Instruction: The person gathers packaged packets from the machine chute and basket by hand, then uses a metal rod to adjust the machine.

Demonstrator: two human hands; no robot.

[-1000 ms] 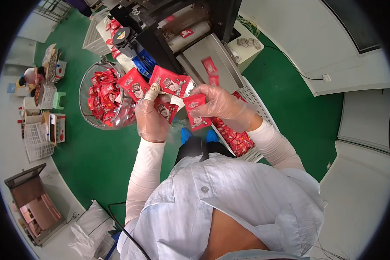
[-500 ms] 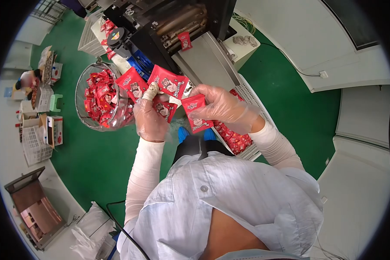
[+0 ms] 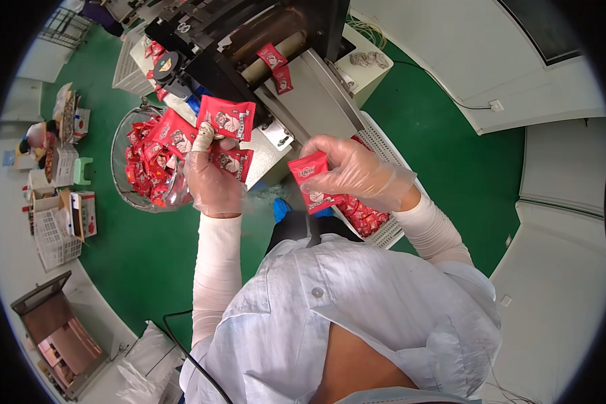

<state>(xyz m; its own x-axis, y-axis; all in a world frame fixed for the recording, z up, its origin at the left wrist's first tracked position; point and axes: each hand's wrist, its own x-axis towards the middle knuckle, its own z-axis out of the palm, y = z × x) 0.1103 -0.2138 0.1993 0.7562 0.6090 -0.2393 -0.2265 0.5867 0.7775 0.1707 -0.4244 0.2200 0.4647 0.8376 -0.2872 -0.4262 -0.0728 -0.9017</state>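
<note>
My left hand [image 3: 214,182], in a clear plastic glove, is closed on several red snack packets [image 3: 227,118] that fan out around its fingers. To its right, my gloved right hand [image 3: 357,174] pinches a single red packet [image 3: 311,180] between thumb and fingers. The two hands are apart, both held in front of my body. Behind the left hand stands a round clear-walled bin [image 3: 119,158] full of red packets. A long white perforated crate [image 3: 392,236] with more red packets lies below the right hand, partly hidden by it.
A dark machine [image 3: 215,64] stands ahead, with two red packets [image 3: 276,67] at its outlet above a metal chute [image 3: 316,94]. At the far left a person [image 3: 40,138] is near boxes and a green stool [image 3: 83,171]. White walls border the right side.
My left hand has moved left with its packets, away from the right hand. The right hand still holds its packet. A second packet now shows at the machine's outlet.
</note>
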